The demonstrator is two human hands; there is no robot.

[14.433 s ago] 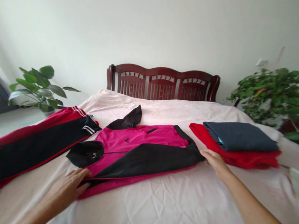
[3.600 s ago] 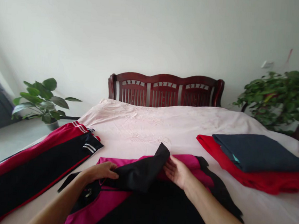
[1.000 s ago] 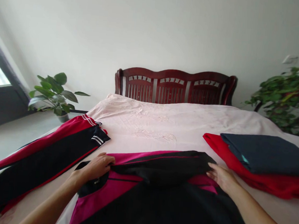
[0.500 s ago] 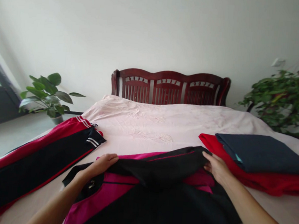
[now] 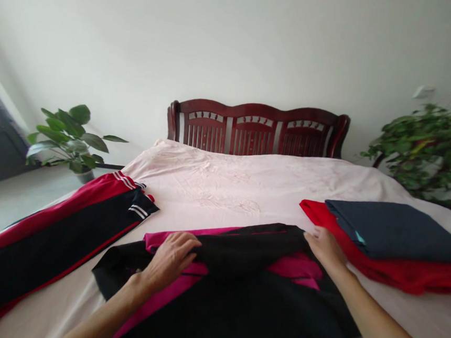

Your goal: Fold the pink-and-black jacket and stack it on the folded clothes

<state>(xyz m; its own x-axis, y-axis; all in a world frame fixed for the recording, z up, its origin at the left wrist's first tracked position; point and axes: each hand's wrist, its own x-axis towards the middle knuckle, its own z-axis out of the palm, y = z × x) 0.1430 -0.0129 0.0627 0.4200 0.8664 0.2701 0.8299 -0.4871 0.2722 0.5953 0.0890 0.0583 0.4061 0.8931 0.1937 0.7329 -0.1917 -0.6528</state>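
Observation:
A black and magenta jacket point(image 5: 237, 307) lies partly folded on the bed in front of me, with a long black piece, apparently a sleeve, laid across its upper part. My left hand point(image 5: 174, 254) is over the left end of that piece, fingers curled down onto the cloth. On the other side, my right hand point(image 5: 327, 249) pinches the jacket's far right corner between thumb and fingers. The cloth under my left fingers is partly hidden by the hand.
Dark trousers with red panels point(image 5: 56, 254) lie lengthwise at the left. At the right, a folded navy garment point(image 5: 397, 231) rests on a folded red one point(image 5: 409, 274). A pink sheet point(image 5: 223, 190) covers the bed, up to a wooden headboard point(image 5: 254, 132). Potted plants point(image 5: 72, 140) flank it.
My left hand has shifted right along the jacket and its fingers have curled further over the cloth. The folded black piece has settled slightly lower. My right hand stays at the corner.

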